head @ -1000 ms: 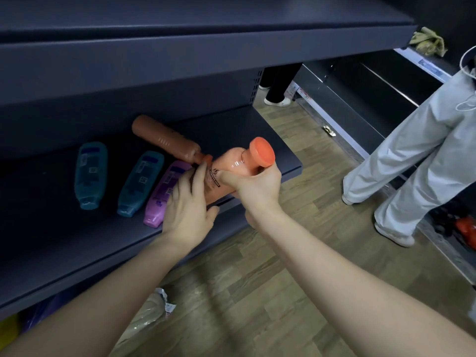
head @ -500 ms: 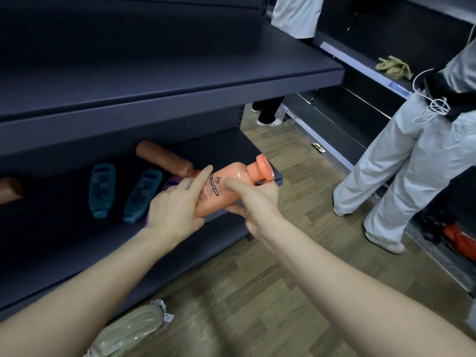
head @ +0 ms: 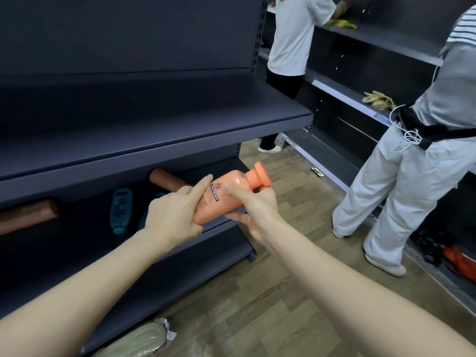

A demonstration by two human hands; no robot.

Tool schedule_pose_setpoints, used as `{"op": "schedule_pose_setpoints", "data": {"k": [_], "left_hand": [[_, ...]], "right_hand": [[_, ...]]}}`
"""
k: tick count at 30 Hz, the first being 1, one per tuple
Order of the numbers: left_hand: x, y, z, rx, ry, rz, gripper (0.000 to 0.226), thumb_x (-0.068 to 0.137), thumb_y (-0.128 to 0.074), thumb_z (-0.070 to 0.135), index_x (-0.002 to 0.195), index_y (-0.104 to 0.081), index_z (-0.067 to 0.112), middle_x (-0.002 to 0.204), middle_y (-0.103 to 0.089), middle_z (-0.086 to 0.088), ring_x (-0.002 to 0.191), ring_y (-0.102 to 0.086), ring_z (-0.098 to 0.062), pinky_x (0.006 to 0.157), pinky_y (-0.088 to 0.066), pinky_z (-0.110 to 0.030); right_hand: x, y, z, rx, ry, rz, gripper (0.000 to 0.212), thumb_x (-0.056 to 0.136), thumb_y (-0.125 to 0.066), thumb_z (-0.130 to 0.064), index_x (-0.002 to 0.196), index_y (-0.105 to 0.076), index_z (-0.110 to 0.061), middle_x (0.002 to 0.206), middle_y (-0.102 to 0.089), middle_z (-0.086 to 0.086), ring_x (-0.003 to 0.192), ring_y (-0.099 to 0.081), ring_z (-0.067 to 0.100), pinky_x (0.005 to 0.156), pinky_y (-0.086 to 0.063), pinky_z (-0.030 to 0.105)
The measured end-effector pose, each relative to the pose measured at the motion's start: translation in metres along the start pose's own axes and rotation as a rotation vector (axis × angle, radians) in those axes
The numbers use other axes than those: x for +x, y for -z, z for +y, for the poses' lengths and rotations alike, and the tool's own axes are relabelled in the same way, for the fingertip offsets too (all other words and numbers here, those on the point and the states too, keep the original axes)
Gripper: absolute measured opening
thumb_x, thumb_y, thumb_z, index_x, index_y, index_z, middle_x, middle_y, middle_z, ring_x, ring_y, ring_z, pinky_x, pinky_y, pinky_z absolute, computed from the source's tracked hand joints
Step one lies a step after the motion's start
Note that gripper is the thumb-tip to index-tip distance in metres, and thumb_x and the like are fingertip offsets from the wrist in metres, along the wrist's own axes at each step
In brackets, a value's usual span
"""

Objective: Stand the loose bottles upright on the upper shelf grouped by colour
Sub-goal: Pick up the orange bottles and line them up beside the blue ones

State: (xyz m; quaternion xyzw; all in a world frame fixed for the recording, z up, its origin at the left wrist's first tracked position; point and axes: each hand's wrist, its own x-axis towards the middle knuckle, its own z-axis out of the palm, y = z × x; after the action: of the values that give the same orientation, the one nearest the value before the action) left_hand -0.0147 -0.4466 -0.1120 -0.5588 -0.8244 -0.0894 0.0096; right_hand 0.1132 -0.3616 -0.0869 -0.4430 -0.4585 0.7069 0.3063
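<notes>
The orange bottle (head: 221,199) is held in the air just below the front edge of the upper shelf (head: 154,119), toward that shelf's right end. It is tilted, with its flat orange cap (head: 261,175) pointing up and to the right. Both hands grasp it. The left hand (head: 172,215) holds the base end, its index finger lying straight along the printed label and its thumb under the body. The right hand (head: 257,210) grips the end nearer the neck, thumb on top at the label and fingers curled beneath. Both forearms reach forward from the bottom of the view.

The upper shelf itself carries no bottles. On the lower shelf (head: 77,240) directly beneath it, 4 bottles lie on their sides: 1 brown bottle (head: 167,180) just behind the hands, a second brown bottle (head: 25,215) far to the left, a teal bottle (head: 120,210) between them, and another teal bottle (head: 146,217) mostly hidden by the left hand.

Below the upper shelf, on the wooden floor (head: 283,292), lies a pale wrapped pack (head: 139,341). To the right of the upper shelf stand 2 people, 1 in a white shirt (head: 293,34) and 1 in grey trousers (head: 412,176), facing other dark shelves.
</notes>
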Motion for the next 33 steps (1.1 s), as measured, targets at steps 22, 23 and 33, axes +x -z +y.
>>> {"op": "schedule_pose_setpoints", "data": {"k": [22,23,33], "left_hand": [[-0.016,0.103,0.000,-0.237,0.183,0.019,0.097,0.064,-0.074,0.038,0.143,-0.018,0.043,0.105,-0.059,0.005,0.098,-0.057,-0.023,0.072,-0.042,-0.029],[-0.016,0.106,-0.001,-0.257,0.190,0.014,0.097,0.063,-0.074,0.038,0.142,-0.018,0.043,0.104,-0.058,0.006,0.097,-0.056,-0.022,0.072,-0.042,-0.029],[-0.025,0.129,-0.019,-0.448,0.252,0.049,0.097,0.056,-0.080,0.033,0.137,-0.028,0.041,0.099,-0.054,0.008,0.089,-0.051,-0.019,0.073,-0.042,-0.031]], "right_hand": [[-0.044,-0.031,-0.079,-0.054,0.140,-0.180,0.054,0.081,-0.068,-0.003,0.129,-0.047,-0.015,0.124,-0.054,0.002,0.115,-0.055,0.023,0.088,-0.047,0.041],[-0.045,-0.033,-0.081,-0.054,0.152,-0.191,0.052,0.082,-0.068,-0.002,0.128,-0.046,-0.015,0.121,-0.054,0.001,0.114,-0.055,0.022,0.089,-0.047,0.042],[-0.055,-0.048,-0.081,-0.170,0.158,-0.327,0.041,0.087,-0.059,-0.002,0.123,-0.047,-0.019,0.117,-0.054,0.002,0.114,-0.055,0.022,0.095,-0.046,0.044]]}}
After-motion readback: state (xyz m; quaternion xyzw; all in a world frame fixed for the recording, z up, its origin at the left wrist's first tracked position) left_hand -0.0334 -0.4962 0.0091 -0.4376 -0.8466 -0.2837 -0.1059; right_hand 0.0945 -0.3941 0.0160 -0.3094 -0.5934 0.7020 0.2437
